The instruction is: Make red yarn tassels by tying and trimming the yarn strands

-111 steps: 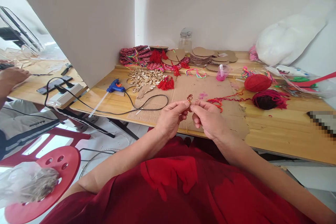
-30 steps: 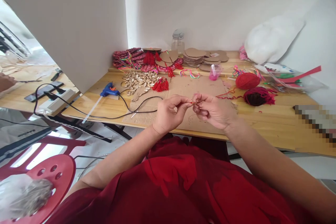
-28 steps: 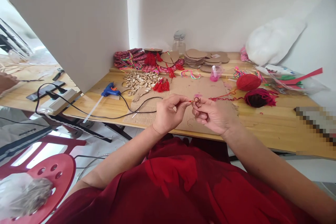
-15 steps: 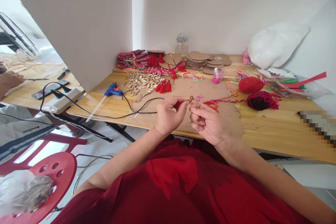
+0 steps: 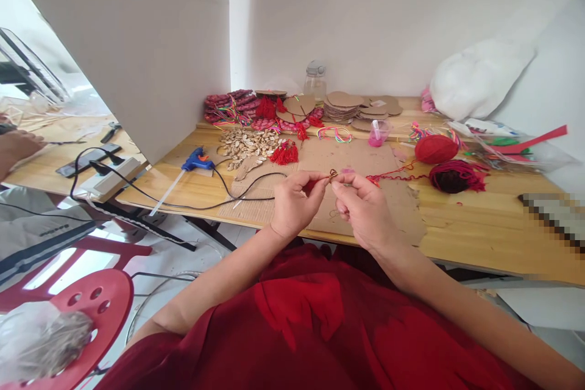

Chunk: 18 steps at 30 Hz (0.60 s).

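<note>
Over the cardboard sheet [image 5: 351, 152], my left hand [image 5: 298, 202] and my right hand [image 5: 365, 207] meet with their fingertips close together. Between them is a small looped piece of thin brown cord [image 5: 333, 174], pinched by the left thumb and forefinger. The right thumb and forefinger close on its other side. Most of the cord is hidden by my fingers. Behind my right hand, red yarn [image 5: 402, 175] trails across to a red yarn ball [image 5: 436, 149] and a dark magenta one [image 5: 454, 177].
A blue glue gun [image 5: 197, 159] with its black cable lies left, beside a heap of pale shells or seeds [image 5: 251, 145] and a red tassel [image 5: 284, 152]. Cardboard discs [image 5: 342, 103], braided coils [image 5: 231, 106] and a pink cup [image 5: 377, 134] stand behind. A co-worker's hand [image 5: 18, 146] is far left.
My right hand has moved slightly up and left, and its fingers have closed onto the brown cord. The orange-red strand by that hand is now mostly covered. My left hand stays nearly still.
</note>
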Each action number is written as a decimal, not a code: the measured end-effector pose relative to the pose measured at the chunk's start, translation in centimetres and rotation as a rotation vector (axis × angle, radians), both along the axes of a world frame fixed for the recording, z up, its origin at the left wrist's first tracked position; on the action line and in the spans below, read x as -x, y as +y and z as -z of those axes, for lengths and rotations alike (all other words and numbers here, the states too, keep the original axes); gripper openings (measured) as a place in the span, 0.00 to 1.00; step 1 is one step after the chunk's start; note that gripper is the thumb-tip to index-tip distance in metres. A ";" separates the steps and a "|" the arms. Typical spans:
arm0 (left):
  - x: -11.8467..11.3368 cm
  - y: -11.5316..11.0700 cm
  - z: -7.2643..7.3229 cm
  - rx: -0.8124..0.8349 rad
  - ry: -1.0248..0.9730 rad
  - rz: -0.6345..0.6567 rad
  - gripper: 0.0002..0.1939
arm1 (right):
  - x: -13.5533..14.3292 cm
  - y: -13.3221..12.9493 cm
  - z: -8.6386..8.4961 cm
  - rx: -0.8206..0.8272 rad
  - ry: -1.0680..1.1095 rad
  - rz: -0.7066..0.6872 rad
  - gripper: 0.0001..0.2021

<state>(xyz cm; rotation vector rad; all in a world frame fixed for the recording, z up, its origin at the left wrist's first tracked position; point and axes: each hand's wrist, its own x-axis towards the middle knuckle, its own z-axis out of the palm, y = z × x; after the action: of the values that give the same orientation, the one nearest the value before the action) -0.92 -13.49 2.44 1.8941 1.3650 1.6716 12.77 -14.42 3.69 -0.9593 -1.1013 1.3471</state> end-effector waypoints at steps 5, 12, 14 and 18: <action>-0.1 -0.3 0.0 -0.052 0.038 0.011 0.06 | 0.0 0.3 -0.1 -0.026 -0.034 0.062 0.15; -0.1 0.0 -0.1 -0.152 0.110 0.076 0.04 | -0.5 1.0 -0.7 -0.018 -0.083 0.103 0.12; -0.2 0.0 -0.1 -0.141 0.104 0.077 0.05 | -0.6 1.1 -0.9 -0.016 -0.074 0.117 0.12; -0.2 0.1 -0.1 -0.155 0.126 0.062 0.06 | -0.7 1.1 -1.2 0.039 -0.021 0.128 0.12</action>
<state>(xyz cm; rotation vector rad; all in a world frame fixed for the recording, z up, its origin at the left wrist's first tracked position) -0.71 -13.43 2.55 2.1384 1.2393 1.6979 13.44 -13.35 4.89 -1.0563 -1.0157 1.2608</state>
